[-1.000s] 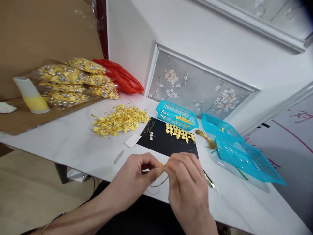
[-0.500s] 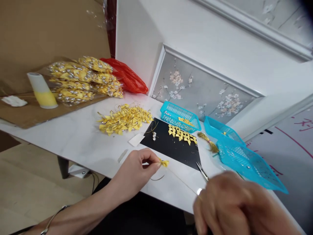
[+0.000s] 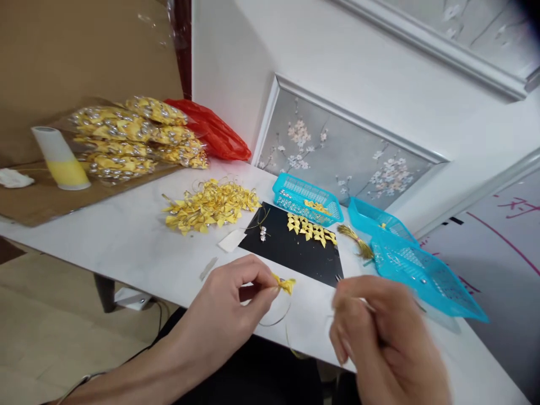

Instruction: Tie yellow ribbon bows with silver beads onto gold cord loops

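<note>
My left hand [image 3: 236, 298] pinches a small yellow ribbon bow [image 3: 286, 284] with a thin gold wire [image 3: 276, 320] looping below it, just above the table's near edge. My right hand [image 3: 379, 337] is at the lower right, blurred by motion, fingers curled together; what they hold I cannot make out. Behind the hands lies a black mat [image 3: 295, 247] carrying a row of yellow folded pieces [image 3: 310, 228] and a few silver beads [image 3: 262, 232].
A pile of finished yellow bows [image 3: 211, 205] lies on the white table [image 3: 126, 242]. Three turquoise baskets [image 3: 306, 197] [image 3: 379, 219] [image 3: 422, 273] stand at the right. Bagged yellow bows [image 3: 130, 138], a red bag [image 3: 211, 132] and a white-yellow cone [image 3: 59, 157] are at the back left.
My hands were together on the bow. The right hand pulled away to the lower right, drawing the wire out, and has since come back a little toward the left hand, which kept pinching the bow.
</note>
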Tool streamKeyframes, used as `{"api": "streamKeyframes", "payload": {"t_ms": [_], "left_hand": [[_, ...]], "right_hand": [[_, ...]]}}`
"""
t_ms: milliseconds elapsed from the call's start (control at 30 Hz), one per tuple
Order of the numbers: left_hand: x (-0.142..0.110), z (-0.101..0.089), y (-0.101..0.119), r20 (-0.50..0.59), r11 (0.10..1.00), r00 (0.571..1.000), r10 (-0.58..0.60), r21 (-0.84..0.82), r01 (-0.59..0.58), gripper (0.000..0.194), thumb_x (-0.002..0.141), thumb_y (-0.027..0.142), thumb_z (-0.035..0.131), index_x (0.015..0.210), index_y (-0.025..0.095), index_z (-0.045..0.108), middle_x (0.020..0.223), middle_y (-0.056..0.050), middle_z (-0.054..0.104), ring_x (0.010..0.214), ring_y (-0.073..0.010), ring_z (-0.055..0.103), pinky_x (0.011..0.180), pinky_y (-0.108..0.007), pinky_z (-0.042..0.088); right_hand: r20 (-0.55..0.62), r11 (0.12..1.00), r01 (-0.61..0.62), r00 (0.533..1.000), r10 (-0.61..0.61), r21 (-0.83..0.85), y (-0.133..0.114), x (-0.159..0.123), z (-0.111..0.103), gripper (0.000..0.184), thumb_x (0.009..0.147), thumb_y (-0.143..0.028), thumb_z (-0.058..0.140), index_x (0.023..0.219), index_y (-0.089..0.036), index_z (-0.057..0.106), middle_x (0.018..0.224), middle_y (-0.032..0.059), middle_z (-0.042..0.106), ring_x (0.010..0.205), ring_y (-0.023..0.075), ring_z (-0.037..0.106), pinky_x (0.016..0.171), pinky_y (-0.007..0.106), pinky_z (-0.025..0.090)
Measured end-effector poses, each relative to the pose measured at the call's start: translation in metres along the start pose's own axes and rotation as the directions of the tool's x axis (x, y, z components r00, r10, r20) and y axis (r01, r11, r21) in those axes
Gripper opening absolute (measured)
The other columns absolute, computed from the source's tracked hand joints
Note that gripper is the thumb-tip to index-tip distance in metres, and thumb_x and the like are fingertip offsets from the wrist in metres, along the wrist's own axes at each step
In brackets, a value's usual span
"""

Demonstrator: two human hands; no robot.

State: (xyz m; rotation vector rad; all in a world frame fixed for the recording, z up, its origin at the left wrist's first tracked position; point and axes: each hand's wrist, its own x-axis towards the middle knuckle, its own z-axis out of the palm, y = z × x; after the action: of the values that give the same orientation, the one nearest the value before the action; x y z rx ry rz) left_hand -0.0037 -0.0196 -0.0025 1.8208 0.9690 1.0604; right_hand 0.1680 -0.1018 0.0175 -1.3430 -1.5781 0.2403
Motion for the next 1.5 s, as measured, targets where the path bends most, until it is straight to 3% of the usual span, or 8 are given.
{"api": "streamKeyframes", "payload": {"t_ms": [100, 200, 300, 400, 533, 700, 1167, 1500], "left_hand": [[-0.002, 0.000, 0.005, -0.025, 0.992, 0.994, 0.106, 0.077, -0.104, 0.018, 0.082, 0.013, 0.058, 0.068, 0.020, 0.067, 0.073, 0.001, 0.067, 0.069, -0.0130, 0.063, 0.063, -0.023, 0.049], [-0.004, 0.002, 0.007, -0.042, 0.978, 0.983, 0.177, 0.120, -0.171, 0.019, 0.083, 0.011, 0.057, 0.071, 0.020, 0.068, 0.077, 0.001, 0.069, 0.073, -0.0132, 0.064, 0.067, -0.023, 0.049], [-0.005, 0.003, 0.009, -0.049, 0.983, 0.986, 0.160, 0.101, -0.154, 0.018, 0.081, 0.010, 0.057, 0.070, 0.021, 0.067, 0.078, 0.001, 0.070, 0.073, -0.0136, 0.065, 0.067, -0.022, 0.050], [-0.004, 0.002, 0.012, 0.003, 0.997, 0.998, 0.058, 0.052, -0.058, 0.016, 0.082, 0.014, 0.058, 0.069, 0.021, 0.066, 0.075, 0.002, 0.070, 0.070, -0.0138, 0.065, 0.063, -0.021, 0.050], [-0.002, -0.003, 0.012, 0.108, 0.997, 0.992, -0.066, -0.026, 0.069, 0.011, 0.082, 0.022, 0.062, 0.073, 0.022, 0.068, 0.071, 0.002, 0.070, 0.067, -0.0140, 0.065, 0.060, -0.019, 0.053], [0.000, -0.005, 0.011, 0.119, 0.992, 0.987, -0.112, -0.050, 0.119, 0.006, 0.078, 0.022, 0.066, 0.080, 0.025, 0.071, 0.075, 0.004, 0.073, 0.067, -0.0136, 0.068, 0.062, -0.018, 0.055], [0.005, -0.001, 0.016, 0.119, 0.989, 0.991, -0.066, 0.137, 0.050, 0.013, 0.081, 0.026, 0.058, 0.070, 0.022, 0.065, 0.070, 0.002, 0.069, 0.066, -0.0158, 0.065, 0.060, -0.024, 0.049], [0.006, -0.007, 0.018, 0.209, 0.988, 0.970, -0.124, -0.065, 0.140, 0.012, 0.082, 0.027, 0.061, 0.074, 0.023, 0.069, 0.071, 0.001, 0.072, 0.068, -0.0162, 0.067, 0.063, -0.022, 0.053]], "right_hand": [[0.093, 0.986, 0.114, 0.990, -0.104, -0.118, 0.005, 0.010, 0.011, 0.022, 0.096, -0.016, 0.040, 0.101, -0.025, 0.059, 0.092, 0.0034, 0.060, 0.067, 0.0113, 0.060, 0.056, 0.022, 0.049], [0.149, 0.970, 0.162, 0.980, -0.136, -0.183, 0.009, 0.012, 0.018, 0.027, 0.094, -0.018, 0.047, 0.119, -0.024, 0.055, 0.109, 0.0080, 0.056, 0.089, 0.0160, 0.063, 0.067, 0.025, 0.052], [0.194, 0.981, 0.111, 0.978, -0.079, -0.161, 0.010, 0.012, 0.022, 0.017, 0.095, -0.019, 0.047, 0.107, -0.024, 0.059, 0.101, 0.0051, 0.053, 0.080, 0.0134, 0.060, 0.066, 0.025, 0.050], [0.203, 0.995, 0.022, 0.979, -0.003, -0.092, 0.009, 0.013, 0.021, 0.016, 0.096, -0.017, 0.044, 0.092, -0.022, 0.058, 0.092, 0.0024, 0.052, 0.073, 0.0112, 0.056, 0.063, 0.022, 0.047], [0.246, 0.995, -0.094, 0.966, 0.084, 0.028, 0.008, 0.017, 0.019, 0.012, 0.094, -0.017, 0.049, 0.090, -0.021, 0.059, 0.089, 0.0012, 0.052, 0.066, 0.0097, 0.051, 0.054, 0.020, 0.043], [0.266, 0.980, -0.165, 0.955, 0.130, 0.114, 0.012, 0.020, 0.018, 0.012, 0.093, -0.017, 0.050, 0.086, -0.020, 0.059, 0.086, 0.0005, 0.053, 0.065, 0.0096, 0.049, 0.053, 0.020, 0.041], [0.189, 0.987, -0.129, 0.976, 0.109, 0.095, 0.008, 0.016, 0.021, 0.011, 0.091, -0.013, 0.051, 0.085, -0.019, 0.058, 0.084, 0.0003, 0.052, 0.062, 0.0089, 0.046, 0.051, 0.019, 0.041], [0.149, 0.984, -0.140, 0.981, 0.123, 0.107, 0.008, 0.009, 0.022, 0.011, 0.091, -0.015, 0.052, 0.090, -0.021, 0.061, 0.090, 0.0010, 0.053, 0.062, 0.0088, 0.048, 0.053, 0.020, 0.044]]}}
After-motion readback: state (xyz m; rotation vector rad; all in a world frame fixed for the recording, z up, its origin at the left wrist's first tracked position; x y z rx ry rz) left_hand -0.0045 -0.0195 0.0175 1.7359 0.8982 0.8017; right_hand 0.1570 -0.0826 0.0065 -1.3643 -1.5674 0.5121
